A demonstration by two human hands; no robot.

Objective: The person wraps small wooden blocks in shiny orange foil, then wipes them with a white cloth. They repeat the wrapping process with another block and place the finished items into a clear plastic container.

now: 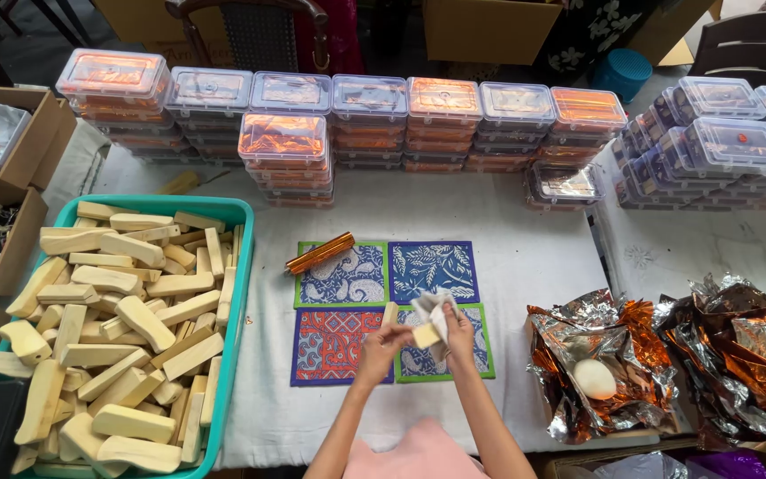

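Observation:
My left hand grips a small pale wooden block from its left side. My right hand holds a crumpled white cloth against the same block, just above its top. Both hands hover over four patterned fabric squares laid in a two-by-two grid on the white table cover: two blue ones behind, a red one and a blue one in front. A copper-coloured foil roll lies slanted on the far left square's corner.
A teal tray heaped with several pale wooden blocks fills the left. Stacks of clear lidded plastic boxes line the table's far edge and right side. Crumpled silver-and-orange foil sheets lie at the right, one cradling a pale oval piece. Cardboard boxes stand far left.

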